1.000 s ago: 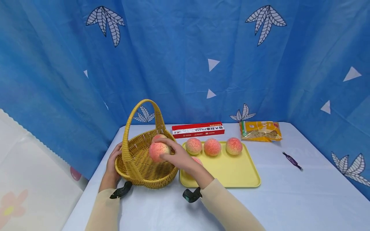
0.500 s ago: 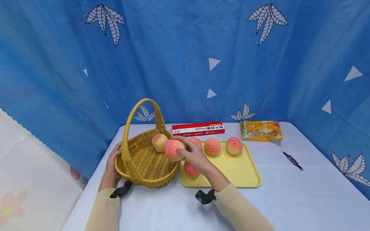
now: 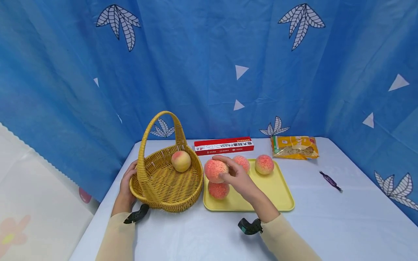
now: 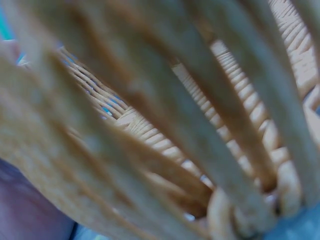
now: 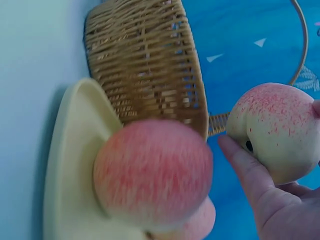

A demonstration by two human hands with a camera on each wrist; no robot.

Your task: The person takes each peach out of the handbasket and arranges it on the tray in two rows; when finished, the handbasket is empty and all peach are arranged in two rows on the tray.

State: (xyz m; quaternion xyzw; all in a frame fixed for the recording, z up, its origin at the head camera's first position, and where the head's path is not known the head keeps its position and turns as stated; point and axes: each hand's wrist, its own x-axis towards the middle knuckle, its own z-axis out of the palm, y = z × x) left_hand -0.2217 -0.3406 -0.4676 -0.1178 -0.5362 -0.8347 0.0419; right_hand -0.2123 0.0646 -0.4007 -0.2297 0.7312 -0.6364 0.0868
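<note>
I see the right hand (image 3: pixel 240 177) with thumb and fingers curled round a held peach (image 3: pixel 214 170), over the yellow tray's (image 3: pixel 258 195) left end. I judge it light, foam-like, slightly squashy, not slippery; grip round the widest part. Left hand (image 3: pixel 126 185) touches the wicker basket's (image 3: pixel 176 207) side; can't tell how far its fingers curl. Head-view count: five peaches: held, one basket peach (image 3: pixel 181 161), three tray peaches (image 3: pixel 264 165), maybe more hidden; one basket, one tray, one pasta box (image 3: pixel 224 146), one orange food bag (image 3: pixel 294 148), one purple wrapped candy (image 3: pixel 331 181).

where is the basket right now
In the head view, the basket stands on the left part of the table, with the left hand at its left side and the tray just right of it.
</note>
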